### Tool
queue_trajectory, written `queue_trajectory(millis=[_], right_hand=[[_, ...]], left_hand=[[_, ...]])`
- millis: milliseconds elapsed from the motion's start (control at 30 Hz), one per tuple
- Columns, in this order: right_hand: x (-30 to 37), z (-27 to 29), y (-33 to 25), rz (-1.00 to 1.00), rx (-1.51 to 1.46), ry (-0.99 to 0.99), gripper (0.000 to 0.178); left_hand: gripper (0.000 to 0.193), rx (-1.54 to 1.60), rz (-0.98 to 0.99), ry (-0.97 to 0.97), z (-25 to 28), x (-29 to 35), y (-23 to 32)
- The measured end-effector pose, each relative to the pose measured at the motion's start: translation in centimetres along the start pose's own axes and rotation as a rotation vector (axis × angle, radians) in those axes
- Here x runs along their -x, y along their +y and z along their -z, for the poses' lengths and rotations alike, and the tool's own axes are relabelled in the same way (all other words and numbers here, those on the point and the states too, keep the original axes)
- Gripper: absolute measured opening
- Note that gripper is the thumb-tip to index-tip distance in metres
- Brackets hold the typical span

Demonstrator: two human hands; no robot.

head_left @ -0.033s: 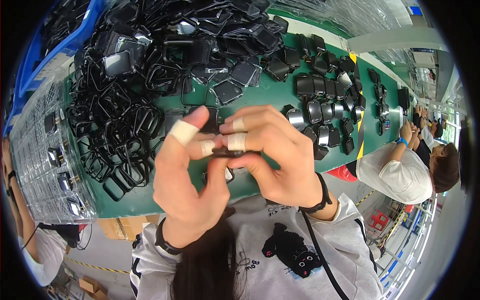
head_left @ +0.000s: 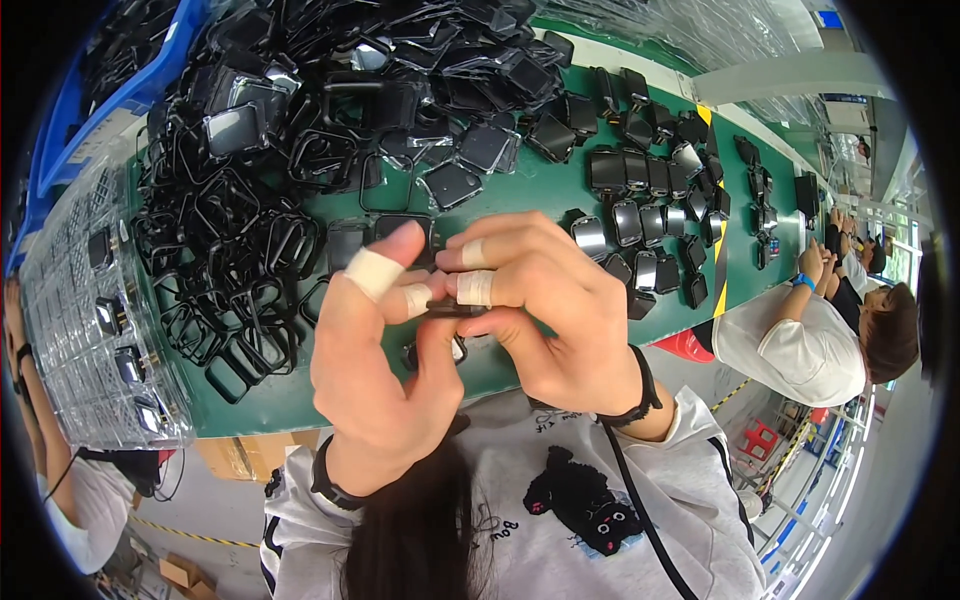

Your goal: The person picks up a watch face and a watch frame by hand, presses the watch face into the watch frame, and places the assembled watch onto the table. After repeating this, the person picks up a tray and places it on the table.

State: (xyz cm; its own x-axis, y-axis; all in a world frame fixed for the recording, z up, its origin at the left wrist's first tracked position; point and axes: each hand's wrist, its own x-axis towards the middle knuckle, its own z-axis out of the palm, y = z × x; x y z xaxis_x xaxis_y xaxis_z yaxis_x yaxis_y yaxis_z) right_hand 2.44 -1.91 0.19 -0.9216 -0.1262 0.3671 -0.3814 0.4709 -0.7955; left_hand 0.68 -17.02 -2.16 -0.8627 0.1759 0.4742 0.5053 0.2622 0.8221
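Note:
Close in front of me, my left hand (head_left: 370, 360) and my right hand (head_left: 570, 315) meet with bent fingers. Between their thumbs and fingertips they pinch a thin dark flat piece (head_left: 455, 310), seen nearly edge-on and mostly covered by the fingers. Pale tape wraps several fingertips, and the left index finger points upward. Partly hidden below the hands, a small dark piece with a shiny face (head_left: 459, 350) lies on the green table (head_left: 520, 380). Beyond the hands sits a black square case (head_left: 350, 245).
Loose black square frames (head_left: 215, 250) heap up at left, with dark plastic-wrapped covers (head_left: 480, 148) behind them. Watch-like units (head_left: 627, 223) stand in rows at right. A clear tray (head_left: 75, 330) and a blue bin (head_left: 110, 95) flank the left side. A co-worker (head_left: 790, 340) sits at right.
My left hand has shifted very slightly to the right. Both hands keep their pinch on the thin dark flat piece.

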Motion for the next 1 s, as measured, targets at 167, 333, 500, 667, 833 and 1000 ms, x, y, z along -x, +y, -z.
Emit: queue_trajectory(millis=[167, 333, 500, 667, 833, 1000], right_hand=[[0.8, 1.1, 0.5, -0.048, -0.008, 0.012, 0.025], [2.0, 3.1, -0.3, -0.231, -0.043, -0.030, 0.034], [5.5, 3.6, 2.5, -0.293, 0.018, 0.059, 0.041], [5.0, 7.0, 3.1, -0.257, 0.311, 0.085, 0.063], [4.2, 6.1, 2.4, -0.314, 0.669, -0.144, 0.055], [2.6, 5.9, 1.3, -0.298, 0.502, 0.045, 0.051]], left_hand=[[0.045, 0.108, 0.233, -0.079, -0.9, -0.1, 0.7], [0.060, 0.640, 0.573, -0.156, -1.5, -0.3, 1.0], [0.053, 0.675, 0.649, -0.273, -4.0, -0.2, 1.2], [0.033, 0.143, 0.437, -0.340, -5.7, -0.8, 1.0], [0.026, 0.027, 0.324, -0.368, -6.0, -1.0, 0.4], [0.032, 0.449, 0.295, -0.323, -4.3, 0.0, -0.7]])
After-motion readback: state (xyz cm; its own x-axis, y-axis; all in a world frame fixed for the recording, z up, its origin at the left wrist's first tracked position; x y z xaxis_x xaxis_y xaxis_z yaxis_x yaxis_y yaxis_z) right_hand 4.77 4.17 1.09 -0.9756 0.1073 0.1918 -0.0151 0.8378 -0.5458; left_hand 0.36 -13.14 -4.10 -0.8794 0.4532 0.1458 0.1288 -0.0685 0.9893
